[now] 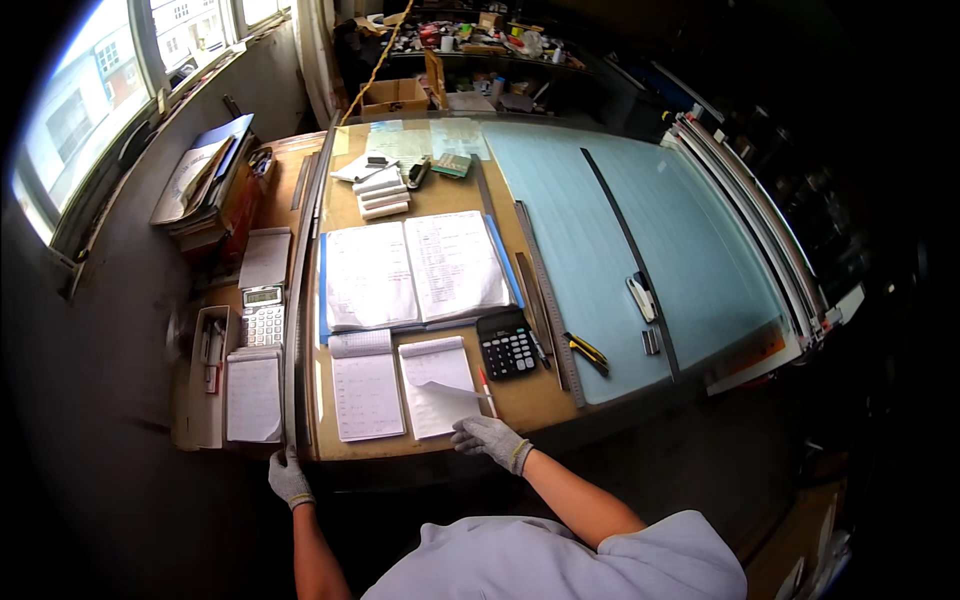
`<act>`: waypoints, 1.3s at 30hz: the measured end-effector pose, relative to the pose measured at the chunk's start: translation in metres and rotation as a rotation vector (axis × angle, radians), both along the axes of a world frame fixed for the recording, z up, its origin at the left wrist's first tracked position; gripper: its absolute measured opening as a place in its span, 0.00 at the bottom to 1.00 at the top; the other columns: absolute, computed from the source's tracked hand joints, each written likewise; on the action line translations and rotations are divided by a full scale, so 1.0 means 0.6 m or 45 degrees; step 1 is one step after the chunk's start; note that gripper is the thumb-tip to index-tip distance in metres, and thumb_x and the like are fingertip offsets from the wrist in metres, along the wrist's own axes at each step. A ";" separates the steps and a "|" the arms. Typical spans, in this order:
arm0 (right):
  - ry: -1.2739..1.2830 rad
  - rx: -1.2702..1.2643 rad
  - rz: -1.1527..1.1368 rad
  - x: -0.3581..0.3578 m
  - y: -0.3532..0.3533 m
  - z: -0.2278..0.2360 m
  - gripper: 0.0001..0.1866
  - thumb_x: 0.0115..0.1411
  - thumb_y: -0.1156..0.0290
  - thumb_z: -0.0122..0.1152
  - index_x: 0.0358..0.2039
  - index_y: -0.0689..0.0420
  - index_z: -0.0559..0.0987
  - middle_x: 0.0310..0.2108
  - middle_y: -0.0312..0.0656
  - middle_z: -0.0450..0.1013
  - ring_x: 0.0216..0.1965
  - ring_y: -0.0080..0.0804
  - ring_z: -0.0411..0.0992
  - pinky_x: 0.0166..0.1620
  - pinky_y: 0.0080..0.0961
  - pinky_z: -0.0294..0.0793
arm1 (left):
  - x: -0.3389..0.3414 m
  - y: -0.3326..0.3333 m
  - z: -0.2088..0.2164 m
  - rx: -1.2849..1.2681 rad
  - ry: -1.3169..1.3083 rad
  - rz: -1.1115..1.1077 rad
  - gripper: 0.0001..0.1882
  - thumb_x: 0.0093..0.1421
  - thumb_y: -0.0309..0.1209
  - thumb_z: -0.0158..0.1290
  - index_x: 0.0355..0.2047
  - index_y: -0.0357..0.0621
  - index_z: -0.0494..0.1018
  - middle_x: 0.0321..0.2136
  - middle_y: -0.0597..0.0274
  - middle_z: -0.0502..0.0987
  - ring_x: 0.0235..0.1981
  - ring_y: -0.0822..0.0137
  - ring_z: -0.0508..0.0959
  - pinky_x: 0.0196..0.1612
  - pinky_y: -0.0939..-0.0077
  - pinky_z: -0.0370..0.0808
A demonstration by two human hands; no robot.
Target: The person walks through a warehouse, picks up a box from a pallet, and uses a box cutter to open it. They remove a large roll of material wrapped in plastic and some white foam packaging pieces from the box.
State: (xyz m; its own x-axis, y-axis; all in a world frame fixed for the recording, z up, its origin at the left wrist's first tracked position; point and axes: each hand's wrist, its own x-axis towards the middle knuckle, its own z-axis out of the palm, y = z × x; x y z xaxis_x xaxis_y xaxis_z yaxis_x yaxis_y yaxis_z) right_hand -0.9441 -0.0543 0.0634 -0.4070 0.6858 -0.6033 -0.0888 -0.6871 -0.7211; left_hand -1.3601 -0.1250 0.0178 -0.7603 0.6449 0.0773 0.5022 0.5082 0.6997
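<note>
My left hand (290, 479), in a grey knit glove, rests by the table's front edge at the lower left, fingers loosely apart and nothing visible in them. My right hand (492, 443), gloved alike, touches the lower right corner of a spiral notepad (428, 408). One page (447, 390) of this pad stands partly lifted and curled above my fingertips. Beside it on the left lies a second notepad (367, 394) with handwritten lines. A red and white pen (488, 393) lies right of the pad, below a black calculator (509, 347).
Behind the pads lies an open ledger (415, 270) in a blue cover. Rulers (548, 300) divide the wooden top from a blue-green sheet (640, 230) bearing a yellow cutter (587, 354) and a stapler (641, 298). At left are a white calculator (264, 318) and a box (205, 432).
</note>
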 end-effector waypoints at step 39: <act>-1.722 1.066 -0.359 0.553 0.326 -0.134 0.31 0.51 0.49 0.59 0.54 0.48 0.76 0.67 0.57 0.45 0.67 0.64 0.39 0.67 0.51 0.39 | 0.530 0.067 -0.047 -0.233 0.808 -0.355 0.34 0.63 0.41 0.49 0.65 0.43 0.53 0.64 0.49 0.56 0.63 0.50 0.57 0.63 0.62 0.56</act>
